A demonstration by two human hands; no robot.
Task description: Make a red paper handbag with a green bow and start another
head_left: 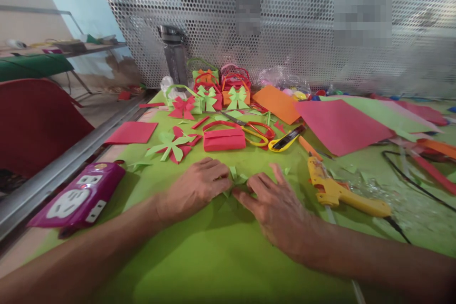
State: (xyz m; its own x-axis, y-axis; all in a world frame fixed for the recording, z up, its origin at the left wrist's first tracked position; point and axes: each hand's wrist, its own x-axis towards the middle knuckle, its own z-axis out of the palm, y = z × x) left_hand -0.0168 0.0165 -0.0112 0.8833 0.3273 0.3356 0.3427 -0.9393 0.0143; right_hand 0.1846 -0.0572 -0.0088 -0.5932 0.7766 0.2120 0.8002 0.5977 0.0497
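My left hand (195, 187) and my right hand (274, 204) meet over a small piece of folded green paper (238, 176) on the green table sheet (221, 256). The left hand's fingers are curled and pinch the paper's left side. The right hand's fingers press flat on its right side, partly spread. Most of the paper is hidden under the fingers.
A yellow glue gun (338, 192) lies just right of my right hand. A purple power strip (78, 197) sits at the left edge. Behind are a red paper bag (223, 138), scissors (254, 132), a utility knife (287, 138), paper bows (173, 145), small paper baskets (221, 90) and coloured sheets (338, 123).
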